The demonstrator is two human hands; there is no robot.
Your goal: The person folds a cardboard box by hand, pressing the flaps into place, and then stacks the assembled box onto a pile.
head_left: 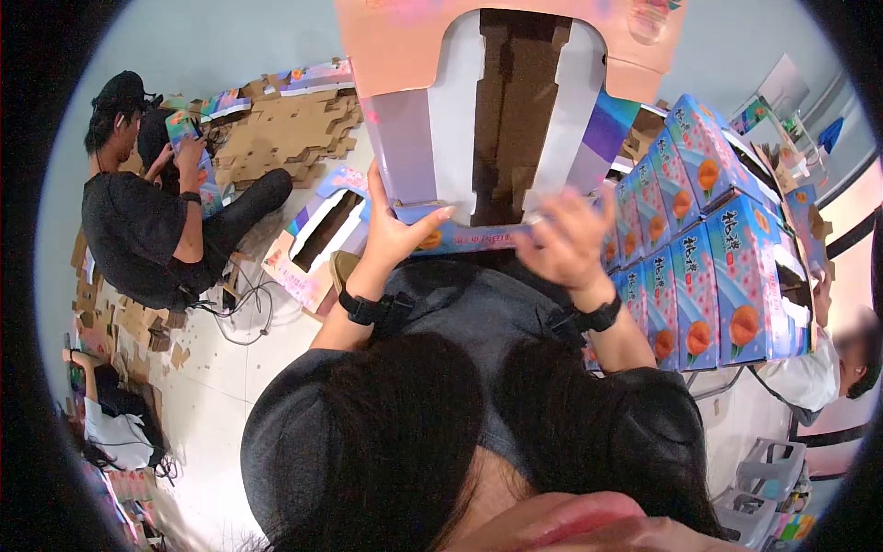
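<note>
In front of me stands a printed cardboard box (405, 138) with a peach-coloured upper panel, lilac and blue sides and a wide cut-out showing its white and brown inside. My left hand (397, 230) grips its near left corner, thumb over the near edge and fingers along the outer side. At the near right corner is my right hand (570, 239), blurred by motion, its fingers apart and overlapping the edge in this view.
To my right stand stacked blue boxes (699, 294) with peach pictures. Another box (317, 239) lies at the left. A seated person (138, 212) handles a carton near flattened cardboard (285, 138). More people sit lower left (120, 428) and far right (809, 373). Cables (244, 317) lie on the floor.
</note>
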